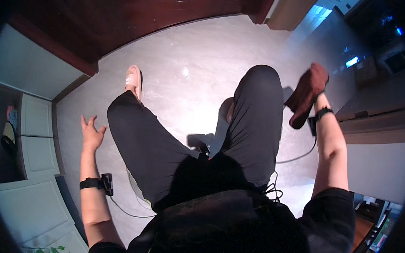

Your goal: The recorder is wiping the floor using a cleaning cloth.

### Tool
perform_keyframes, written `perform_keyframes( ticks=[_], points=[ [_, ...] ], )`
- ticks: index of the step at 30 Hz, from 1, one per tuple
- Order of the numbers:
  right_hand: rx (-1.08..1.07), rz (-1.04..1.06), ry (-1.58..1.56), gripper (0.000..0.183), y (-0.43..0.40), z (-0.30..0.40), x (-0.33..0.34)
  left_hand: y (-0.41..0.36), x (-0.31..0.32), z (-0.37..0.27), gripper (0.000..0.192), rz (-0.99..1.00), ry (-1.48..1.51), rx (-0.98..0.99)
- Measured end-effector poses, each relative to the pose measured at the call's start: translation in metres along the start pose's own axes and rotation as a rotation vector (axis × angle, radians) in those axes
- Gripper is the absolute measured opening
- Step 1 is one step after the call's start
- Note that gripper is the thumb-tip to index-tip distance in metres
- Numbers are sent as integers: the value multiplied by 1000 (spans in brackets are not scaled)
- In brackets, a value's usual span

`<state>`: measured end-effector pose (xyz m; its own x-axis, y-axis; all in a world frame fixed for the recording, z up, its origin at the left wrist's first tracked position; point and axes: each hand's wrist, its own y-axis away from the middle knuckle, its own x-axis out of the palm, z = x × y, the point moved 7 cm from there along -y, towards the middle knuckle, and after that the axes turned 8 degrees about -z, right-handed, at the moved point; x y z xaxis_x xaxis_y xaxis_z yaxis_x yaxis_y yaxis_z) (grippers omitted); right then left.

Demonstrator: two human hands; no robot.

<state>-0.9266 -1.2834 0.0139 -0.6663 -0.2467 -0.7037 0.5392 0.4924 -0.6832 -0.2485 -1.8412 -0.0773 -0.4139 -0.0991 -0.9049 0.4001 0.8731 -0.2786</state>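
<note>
Over the floor to the left of my left knee, my left hand (93, 135) is held with its fingers spread and nothing in it. A maroon cloth (307, 87), like a sock or mitt, covers my right hand (322, 100), out to the right of my right knee. Only the wrist end shows bare; the fingers are hidden under the cloth. One part of the cloth hangs down towards my forearm. Each forearm wears a black strap with a small device; the left device (107, 184) trails a cable.
A dark red door (166, 9) lies ahead beyond the grey floor (183, 53). White cabinets (37, 134) line the left, with an open shoe niche. A wooden cabinet (374, 114) stands right. My left foot wears a pink slipper (134, 78). Black cable loops (274, 192) lie near my right hip.
</note>
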Motion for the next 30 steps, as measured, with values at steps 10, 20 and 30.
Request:
perform_keyframes(
  ticks=[10,20,30],
  points=[
    [223,519,-424,72,26,63,31,-91,-74,-123,58,-138,-82,457],
    [1062,747,-791,92,116,81,103,-146,18,-349,62,289,-176,679],
    [1246,600,-240,105,102,86,224,-176,243,-436,69,673,-30,617]
  ],
)
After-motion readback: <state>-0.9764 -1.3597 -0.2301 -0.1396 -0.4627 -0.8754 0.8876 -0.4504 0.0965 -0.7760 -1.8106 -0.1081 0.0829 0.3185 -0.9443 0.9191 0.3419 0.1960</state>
